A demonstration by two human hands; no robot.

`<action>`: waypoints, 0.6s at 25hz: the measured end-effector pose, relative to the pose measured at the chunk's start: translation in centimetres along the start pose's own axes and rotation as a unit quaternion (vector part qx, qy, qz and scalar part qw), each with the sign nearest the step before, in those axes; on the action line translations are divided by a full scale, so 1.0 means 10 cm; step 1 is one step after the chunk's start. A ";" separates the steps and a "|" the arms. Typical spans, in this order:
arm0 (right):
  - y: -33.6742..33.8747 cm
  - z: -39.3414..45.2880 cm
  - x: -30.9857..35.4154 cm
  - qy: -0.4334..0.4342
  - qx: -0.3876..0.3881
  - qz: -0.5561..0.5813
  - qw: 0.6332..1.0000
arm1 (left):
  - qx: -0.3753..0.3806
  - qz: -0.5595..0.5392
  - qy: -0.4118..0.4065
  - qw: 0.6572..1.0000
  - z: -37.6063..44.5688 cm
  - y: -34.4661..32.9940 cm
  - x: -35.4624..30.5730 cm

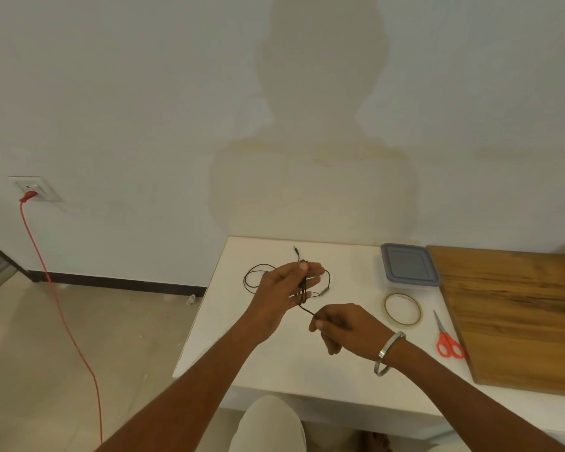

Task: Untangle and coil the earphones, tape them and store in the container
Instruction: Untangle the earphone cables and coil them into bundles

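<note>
Fingers (310, 272) of left hand (284, 288) extended, slightly spread, black earphones (302, 290) cord wound in loops around them, thumb pressing cord near the top. Right hand (343, 327) below and nearer, fingertips pinching the cord's free run, which stretches taut up to the loops.

Surroundings: white table (274, 353) against wall. Container (409, 265) with grey lid on, far right of the hands. Tape roll (403, 309) lies flat just in front of it; red-handled scissors (447, 337) nearer still, beside wooden board (516, 314). Nothing lies between hands and these items. Red cable (59, 305) runs from wall socket (35, 189) down to floor, well apart on left.

Pose: both forearms reach forward over the table; metal bangle (388, 352) on right wrist.

Earphones: thin black wire, slack loop trailing left on the tabletop, plug end pointing toward wall. Earbuds hard to make out.
</note>
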State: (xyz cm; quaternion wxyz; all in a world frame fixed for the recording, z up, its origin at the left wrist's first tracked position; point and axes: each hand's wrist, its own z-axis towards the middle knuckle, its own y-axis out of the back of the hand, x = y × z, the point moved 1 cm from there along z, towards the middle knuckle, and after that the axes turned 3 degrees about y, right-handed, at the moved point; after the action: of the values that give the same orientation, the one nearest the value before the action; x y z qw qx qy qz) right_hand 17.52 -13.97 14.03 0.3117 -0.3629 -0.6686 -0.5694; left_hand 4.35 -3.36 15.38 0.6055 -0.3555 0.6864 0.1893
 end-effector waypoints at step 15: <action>0.50 0.01 0.02 0.077 -0.166 -0.058 0.981 | 0.072 0.242 0.002 0.968 -0.04 -0.03 0.14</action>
State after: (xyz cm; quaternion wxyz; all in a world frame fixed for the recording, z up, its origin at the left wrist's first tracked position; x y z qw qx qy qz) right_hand 21.59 -13.43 16.80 0.2638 -0.3252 -0.5592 -0.7155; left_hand 4.25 -4.16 14.17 0.5644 -0.1351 0.7649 0.2795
